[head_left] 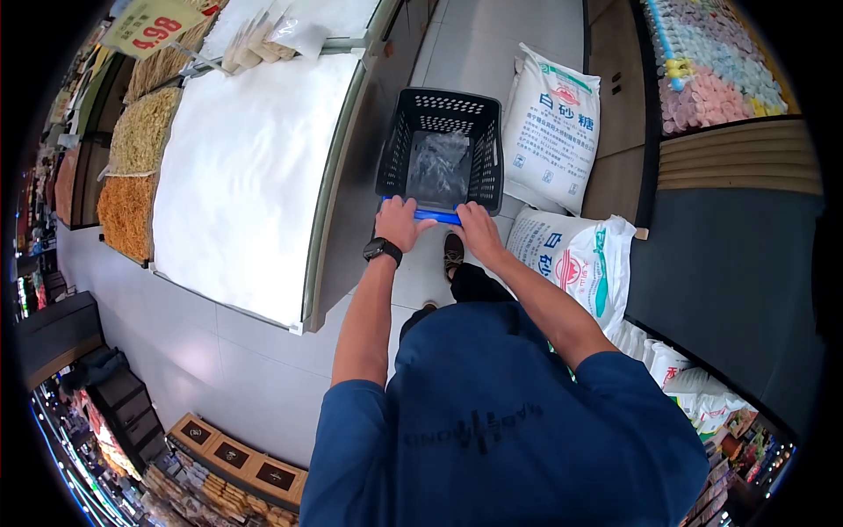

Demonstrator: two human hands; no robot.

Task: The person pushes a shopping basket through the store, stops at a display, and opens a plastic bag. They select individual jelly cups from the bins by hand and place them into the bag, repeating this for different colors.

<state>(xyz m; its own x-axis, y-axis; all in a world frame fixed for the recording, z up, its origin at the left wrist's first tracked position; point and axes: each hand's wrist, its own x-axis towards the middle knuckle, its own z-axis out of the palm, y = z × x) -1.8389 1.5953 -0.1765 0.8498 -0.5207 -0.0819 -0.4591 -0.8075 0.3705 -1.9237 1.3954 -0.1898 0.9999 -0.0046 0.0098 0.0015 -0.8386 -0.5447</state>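
Note:
A black shopping basket (488, 167) with perforated walls stands in front of me in the aisle. At its near end is a blue handle (436, 215). My left hand (400, 223) is wrapped round the left part of this handle, with a dark watch on the wrist. Round its right part closes my right hand (478, 229). Inside the basket lies a crumpled clear plastic bag (439, 162); its contents, if any, I cannot make out.
To the left is a wide bin of white granules (241, 189), beside dried goods (132, 215) and a price sign (151, 26). Large white sugar sacks (553, 127) line the right side, one close to the basket. Wrapped sweets (716, 66) fill a far-right bin.

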